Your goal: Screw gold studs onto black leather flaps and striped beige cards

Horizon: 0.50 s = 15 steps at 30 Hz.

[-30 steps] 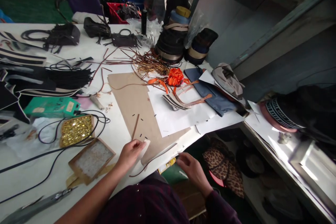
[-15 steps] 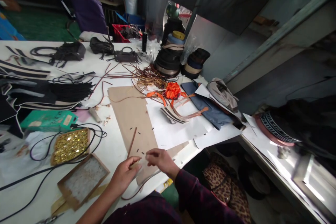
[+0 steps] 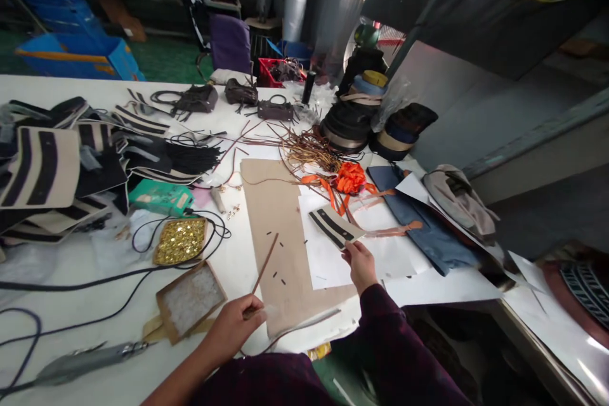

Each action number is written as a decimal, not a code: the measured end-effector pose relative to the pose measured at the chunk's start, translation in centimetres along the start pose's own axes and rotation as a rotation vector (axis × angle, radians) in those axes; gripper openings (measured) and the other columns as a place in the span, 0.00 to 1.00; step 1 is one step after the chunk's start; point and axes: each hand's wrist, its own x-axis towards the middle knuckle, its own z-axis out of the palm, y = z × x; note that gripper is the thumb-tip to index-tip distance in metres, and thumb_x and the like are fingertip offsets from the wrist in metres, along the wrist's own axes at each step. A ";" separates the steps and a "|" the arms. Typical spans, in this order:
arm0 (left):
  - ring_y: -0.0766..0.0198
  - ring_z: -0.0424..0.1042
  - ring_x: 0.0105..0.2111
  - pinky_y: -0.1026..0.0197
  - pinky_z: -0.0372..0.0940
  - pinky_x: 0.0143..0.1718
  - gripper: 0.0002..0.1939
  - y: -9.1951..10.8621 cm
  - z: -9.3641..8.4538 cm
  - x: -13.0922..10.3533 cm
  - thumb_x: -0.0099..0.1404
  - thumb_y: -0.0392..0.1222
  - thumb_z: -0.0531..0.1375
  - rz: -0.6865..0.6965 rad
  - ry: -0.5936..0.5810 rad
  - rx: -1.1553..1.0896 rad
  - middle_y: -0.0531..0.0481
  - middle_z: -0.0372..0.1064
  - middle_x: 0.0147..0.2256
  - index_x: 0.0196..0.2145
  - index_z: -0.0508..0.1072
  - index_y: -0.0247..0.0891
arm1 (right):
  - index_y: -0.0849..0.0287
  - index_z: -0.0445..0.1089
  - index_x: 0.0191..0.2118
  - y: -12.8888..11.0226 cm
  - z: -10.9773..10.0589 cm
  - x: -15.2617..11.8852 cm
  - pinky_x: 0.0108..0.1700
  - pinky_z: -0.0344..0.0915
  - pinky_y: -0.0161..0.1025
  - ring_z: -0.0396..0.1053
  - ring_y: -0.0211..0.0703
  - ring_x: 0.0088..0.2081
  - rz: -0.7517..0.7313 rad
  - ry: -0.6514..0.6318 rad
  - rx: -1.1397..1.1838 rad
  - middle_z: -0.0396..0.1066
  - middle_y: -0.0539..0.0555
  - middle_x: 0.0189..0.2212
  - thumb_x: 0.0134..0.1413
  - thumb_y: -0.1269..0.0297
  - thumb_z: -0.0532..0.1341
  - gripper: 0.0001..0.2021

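My left hand (image 3: 240, 325) is closed at the front edge of the table. A thin brown leather strip (image 3: 267, 260) sticks up and forward out of its fingers. My right hand (image 3: 360, 265) reaches further forward and pinches the near corner of a striped fabric piece (image 3: 328, 226), cream with dark bands and small round dots. That piece is tilted over white paper sheets (image 3: 321, 266). Under and between the hands lies a brown card sheet (image 3: 273, 203) with several small dark bits on it.
Left of my hands are a tray of gold studs (image 3: 181, 242), a shallow cardboard box (image 3: 190, 304), black cords and a grey hand tool (image 3: 85, 363). Orange ribbon (image 3: 351, 177), tangled brown cords (image 3: 309, 149) and strap rolls (image 3: 346, 127) lie ahead. Striped pieces (image 3: 40, 168) are piled left.
My right hand has moved forward and right from beside the left hand and now grips the striped piece. The left hand keeps the strip. The view has swung left.
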 end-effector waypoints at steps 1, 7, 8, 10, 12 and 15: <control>0.60 0.68 0.29 0.62 0.59 0.32 0.14 -0.3 0.0 -0.3 0.62 0.53 0.61 0.012 0.008 -0.010 0.53 0.70 0.27 0.30 0.74 0.39 | 0.59 0.71 0.36 1.0 0.7 -1.6 0.35 0.69 0.34 0.70 0.38 0.31 -0.033 -0.063 -0.020 0.73 0.50 0.29 0.46 0.56 0.71 0.15; 0.59 0.70 0.29 0.61 0.62 0.32 0.15 -1.8 0.3 -1.5 0.59 0.52 0.62 -0.028 0.066 -0.103 0.51 0.74 0.28 0.36 0.79 0.38 | 0.60 0.72 0.37 8.7 4.5 -9.3 0.35 0.66 0.38 0.68 0.41 0.30 -0.181 -0.437 -0.292 0.73 0.50 0.27 0.54 0.49 0.65 0.17; 0.58 0.72 0.30 0.60 0.63 0.34 0.17 -1.9 0.4 -1.6 0.59 0.52 0.63 -0.041 0.067 -0.136 0.50 0.76 0.31 0.40 0.79 0.38 | 0.60 0.73 0.36 9.8 5.0 -9.9 0.34 0.66 0.38 0.68 0.41 0.29 -0.178 -0.468 -0.335 0.72 0.50 0.26 0.54 0.49 0.65 0.17; 0.57 0.74 0.31 0.59 0.65 0.35 0.21 -2.0 0.5 -1.9 0.58 0.51 0.63 -0.065 0.067 -0.183 0.48 0.78 0.34 0.46 0.79 0.38 | 0.60 0.73 0.36 11.3 5.6 -10.4 0.33 0.65 0.38 0.68 0.42 0.28 -0.174 -0.514 -0.394 0.72 0.49 0.24 0.53 0.49 0.65 0.16; 0.56 0.74 0.31 0.59 0.66 0.34 0.22 -1.9 0.7 -2.1 0.58 0.52 0.64 -0.079 0.080 -0.197 0.47 0.79 0.34 0.45 0.80 0.37 | 0.59 0.73 0.35 12.0 5.7 -10.4 0.33 0.66 0.39 0.70 0.44 0.29 -0.174 -0.541 -0.416 0.73 0.50 0.25 0.52 0.50 0.64 0.16; 0.58 0.72 0.28 0.60 0.64 0.30 0.19 -1.8 1.0 -2.2 0.57 0.54 0.63 -0.074 0.134 -0.182 0.48 0.76 0.30 0.39 0.79 0.37 | 0.60 0.75 0.38 11.8 4.9 -10.6 0.38 0.69 0.42 0.74 0.48 0.33 -0.172 -0.572 -0.437 0.76 0.53 0.30 0.50 0.53 0.66 0.15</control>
